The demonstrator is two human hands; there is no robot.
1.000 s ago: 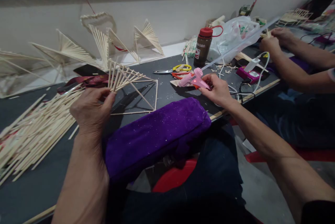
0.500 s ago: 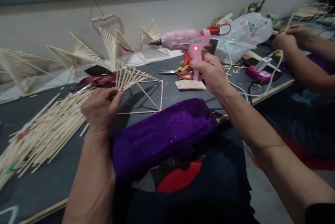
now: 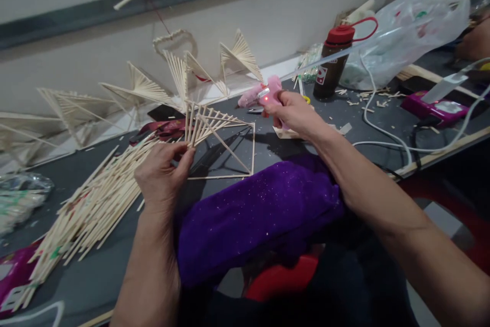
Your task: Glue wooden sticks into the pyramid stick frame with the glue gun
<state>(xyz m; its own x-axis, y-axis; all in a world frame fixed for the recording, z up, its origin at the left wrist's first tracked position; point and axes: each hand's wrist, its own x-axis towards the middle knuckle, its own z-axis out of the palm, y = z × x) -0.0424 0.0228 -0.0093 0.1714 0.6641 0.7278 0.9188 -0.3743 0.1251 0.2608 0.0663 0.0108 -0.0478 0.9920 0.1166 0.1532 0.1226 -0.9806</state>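
Note:
My left hand (image 3: 164,166) pinches the near left end of a wooden stick frame (image 3: 225,146), where fanned sticks meet. The frame rests on the dark table behind a purple cloth bundle (image 3: 260,204). In my right hand (image 3: 294,112) is a pink glue gun (image 3: 260,93) with a small red light lit, its nozzle turned left above the table. Scissors, partly hidden, lie behind the glue gun. A pile of loose sticks (image 3: 103,194) spreads left of my left hand.
Finished stick fans (image 3: 141,84) lean along the wall. At the right stand a dark bottle with red lid (image 3: 331,64), a plastic bag (image 3: 417,36), a purple device (image 3: 436,107) and white cables (image 3: 394,138). Another person's hand shows at the far right.
The view has shifted and tilted. My right hand has brought the glue gun lower, closer to the table and the stick frame. My left hand keeps its pinch.

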